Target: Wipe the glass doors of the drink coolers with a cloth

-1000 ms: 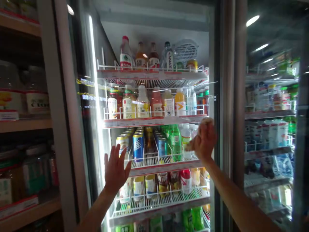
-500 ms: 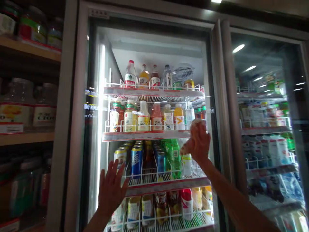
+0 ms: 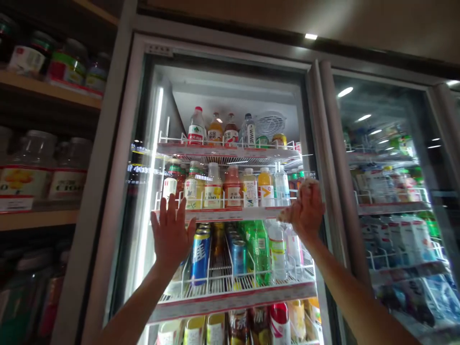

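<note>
In front of me is a closed glass door (image 3: 230, 81) of a lit drinks cooler. My left hand (image 3: 173, 233) is raised at the glass on the left with its fingers spread, and nothing is in it. Whether the palm touches the glass I cannot tell. Farther right, my right hand (image 3: 309, 213) presses a crumpled pale cloth (image 3: 286, 214) against the glass near the door's right side. Parts of the cloth show beside the thumb and above the fingers; the rest is hidden behind the hand. Bottles and cans stand on wire shelves behind the door.
A metal frame post (image 3: 332, 158) separates this door from a second glass door (image 3: 388, 115) on the right. To the left, wooden shelves (image 3: 39, 220) carry large bottles. A row of juice bottles (image 3: 233, 187) and a blue can (image 3: 200, 256) show through the glass.
My left hand has moved up the glass. My right hand has shifted a little right with the cloth. The view has tilted upward, showing more above the cooler.
</note>
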Motion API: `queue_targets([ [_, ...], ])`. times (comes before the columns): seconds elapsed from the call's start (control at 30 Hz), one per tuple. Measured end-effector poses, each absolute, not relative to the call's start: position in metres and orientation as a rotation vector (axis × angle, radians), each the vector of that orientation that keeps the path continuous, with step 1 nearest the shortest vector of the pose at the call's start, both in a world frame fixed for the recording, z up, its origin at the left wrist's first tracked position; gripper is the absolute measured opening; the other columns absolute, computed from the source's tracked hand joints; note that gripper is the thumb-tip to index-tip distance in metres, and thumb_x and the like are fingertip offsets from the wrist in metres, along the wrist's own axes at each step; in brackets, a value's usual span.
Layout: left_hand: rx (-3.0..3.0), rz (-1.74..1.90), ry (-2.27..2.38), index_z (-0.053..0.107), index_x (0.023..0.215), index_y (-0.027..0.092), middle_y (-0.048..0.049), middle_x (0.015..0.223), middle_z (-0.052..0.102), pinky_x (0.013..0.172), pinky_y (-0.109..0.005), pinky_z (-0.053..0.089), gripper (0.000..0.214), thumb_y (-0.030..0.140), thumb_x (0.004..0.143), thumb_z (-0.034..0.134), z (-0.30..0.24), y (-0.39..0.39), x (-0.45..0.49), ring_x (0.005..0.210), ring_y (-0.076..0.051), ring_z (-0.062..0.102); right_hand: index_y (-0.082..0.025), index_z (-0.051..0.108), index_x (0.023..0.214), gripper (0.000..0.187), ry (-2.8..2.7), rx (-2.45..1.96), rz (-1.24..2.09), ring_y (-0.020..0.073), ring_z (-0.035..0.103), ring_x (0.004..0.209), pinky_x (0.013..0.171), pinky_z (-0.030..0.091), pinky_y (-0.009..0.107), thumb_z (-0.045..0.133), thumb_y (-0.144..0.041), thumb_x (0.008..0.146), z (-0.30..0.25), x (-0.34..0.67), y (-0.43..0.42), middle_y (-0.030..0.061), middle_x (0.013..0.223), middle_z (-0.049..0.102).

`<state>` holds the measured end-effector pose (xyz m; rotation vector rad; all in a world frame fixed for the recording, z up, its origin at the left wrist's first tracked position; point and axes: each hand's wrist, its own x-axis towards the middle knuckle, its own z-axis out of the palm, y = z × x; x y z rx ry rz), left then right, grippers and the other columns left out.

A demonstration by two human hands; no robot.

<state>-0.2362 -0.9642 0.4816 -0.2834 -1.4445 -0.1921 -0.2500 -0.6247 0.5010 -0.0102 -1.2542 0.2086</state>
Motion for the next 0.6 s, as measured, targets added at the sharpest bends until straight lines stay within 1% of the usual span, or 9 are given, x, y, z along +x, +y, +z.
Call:
queue_targets([
  [0.1, -0.284, -0.18, -1.439, 0.018, 0.143, 0.022, -0.0122, 0.15, 0.019, 0.109, -0.056, 0.013, 0.062, 0.036, 0.088, 0.043, 0.477, -0.964, -0.237, 0.139, -0.031, 0.015, -0.017, 0.034, 0.138, 0.053, -1.232, 0.015, 0.249, 0.0333, 0.029, 0.133, 0.098, 0.033, 0.057, 0.037, -0.023, 0.085, 0.524, -0.25, -0.64, 0.0151, 0.144, 0.032],
  [0.17, -0.292, -0.174, -1.426, 0.018, 0.143, 0.022, -0.0115, 0.15, 0.019, 0.109, -0.055, 0.014, 0.062, 0.035, 0.088, 0.043, 0.475, -0.965, -0.237, 0.138, -0.031, 0.016, -0.02, 0.029, 0.14, 0.055, -1.307, 0.212, 0.123, 0.0297, 0.027, 0.135, 0.102, 0.03, 0.054, 0.037, -0.023, 0.085, 0.525, -0.247, -0.676, 0.0113, 0.144, 0.034],
  [0.23, -0.297, -0.169, -1.416, 0.018, 0.143, 0.023, -0.011, 0.15, 0.019, 0.109, -0.055, 0.014, 0.061, 0.035, 0.088, 0.043, 0.475, -0.966, -0.237, 0.138, -0.03, 0.016, -0.024, 0.026, 0.141, 0.057, -1.407, 0.455, -0.053, 0.0242, 0.025, 0.136, 0.107, 0.026, 0.049, 0.038, -0.023, 0.086, 0.518, -0.242, -0.707, 0.0055, 0.143, 0.038],
  [0.3, -0.295, -0.164, -1.409, 0.018, 0.143, 0.023, -0.0109, 0.15, 0.02, 0.109, -0.055, 0.015, 0.061, 0.035, 0.088, 0.043, 0.476, -0.967, -0.238, 0.138, -0.03, 0.016, -0.025, 0.024, 0.141, 0.058, -1.444, 0.571, -0.152, 0.0211, 0.024, 0.136, 0.11, 0.022, 0.047, 0.039, -0.022, 0.085, 0.51, -0.241, -0.714, 0.0026, 0.142, 0.04],
  [0.33, -0.296, -0.163, -1.405, 0.018, 0.143, 0.023, -0.0108, 0.15, 0.02, 0.109, -0.055, 0.015, 0.061, 0.034, 0.088, 0.043, 0.476, -0.967, -0.238, 0.138, -0.03, 0.017, -0.025, 0.023, 0.142, 0.059, -1.434, 0.548, -0.146, 0.0211, 0.025, 0.136, 0.11, 0.021, 0.047, 0.039, -0.022, 0.085, 0.508, -0.241, -0.707, 0.003, 0.142, 0.04],
  [0.4, -0.301, -0.164, -1.406, 0.018, 0.143, 0.023, -0.0105, 0.15, 0.019, 0.109, -0.055, 0.016, 0.062, 0.034, 0.088, 0.044, 0.476, -0.967, -0.239, 0.138, -0.03, 0.016, -0.023, 0.024, 0.142, 0.058, -1.361, 0.371, -0.033, 0.0235, 0.028, 0.135, 0.108, 0.022, 0.049, 0.038, -0.022, 0.085, 0.512, -0.246, -0.677, 0.007, 0.143, 0.037],
  [0.5, -0.297, -0.172, -1.411, 0.018, 0.143, 0.023, -0.0099, 0.151, 0.018, 0.109, -0.056, 0.015, 0.062, 0.034, 0.088, 0.044, 0.475, -0.966, -0.24, 0.139, -0.03, 0.015, -0.018, 0.032, 0.139, 0.054, -1.245, 0.075, 0.208, 0.029, 0.032, 0.132, 0.103, 0.027, 0.054, 0.036, -0.024, 0.085, 0.534, -0.255, -0.635, 0.0137, 0.142, 0.036],
  [0.57, -0.292, -0.172, -1.416, 0.018, 0.143, 0.023, -0.0105, 0.151, 0.018, 0.109, -0.056, 0.015, 0.062, 0.034, 0.088, 0.044, 0.475, -0.966, -0.239, 0.139, -0.031, 0.015, -0.017, 0.035, 0.137, 0.052, -1.234, 0.028, 0.285, 0.0302, 0.032, 0.131, 0.101, 0.029, 0.055, 0.036, -0.024, 0.085, 0.549, -0.258, -0.638, 0.0144, 0.142, 0.036],
  [0.6, -0.29, -0.173, -1.418, 0.018, 0.143, 0.023, -0.0108, 0.151, 0.018, 0.109, -0.056, 0.015, 0.062, 0.034, 0.088, 0.044, 0.475, -0.965, -0.238, 0.139, -0.031, 0.015, -0.017, 0.034, 0.138, 0.053, -1.243, 0.056, 0.282, 0.0298, 0.031, 0.132, 0.102, 0.029, 0.054, 0.035, -0.024, 0.085, 0.552, -0.257, -0.649, 0.0137, 0.142, 0.035],
])
